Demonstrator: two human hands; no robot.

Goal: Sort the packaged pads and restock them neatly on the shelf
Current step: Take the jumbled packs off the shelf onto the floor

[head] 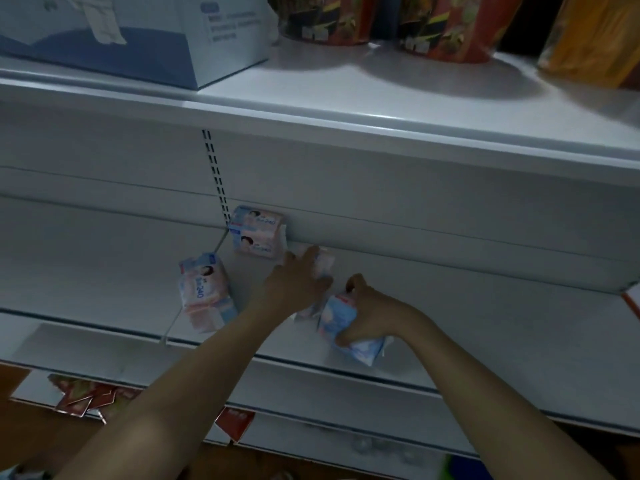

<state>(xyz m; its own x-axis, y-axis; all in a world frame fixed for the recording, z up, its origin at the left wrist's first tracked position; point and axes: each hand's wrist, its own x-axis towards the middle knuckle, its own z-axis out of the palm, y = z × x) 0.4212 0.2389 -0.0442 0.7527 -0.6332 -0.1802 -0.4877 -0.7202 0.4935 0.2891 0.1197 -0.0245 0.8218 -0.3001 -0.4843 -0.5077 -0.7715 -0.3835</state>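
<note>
A white metal store shelf (485, 317) holds pink-and-blue pad packs: two stacked (258, 233) against the back panel, one pair (204, 292) lying left, others mid-shelf.

Both bare forearms reach forward and upward from the lower edge of the view, converging toward the middle. The left hand (298, 282) is farther out, back of the hand up, fingers extended forward and laid over a pad pack (323, 266) that is blurred beneath them. The right hand (367, 311) sits nearer and just right of the left, wrist bent, fingers and thumb curled round a blue pad pack (343, 327), thumb at its top, fingertips under its lower edge.
</note>
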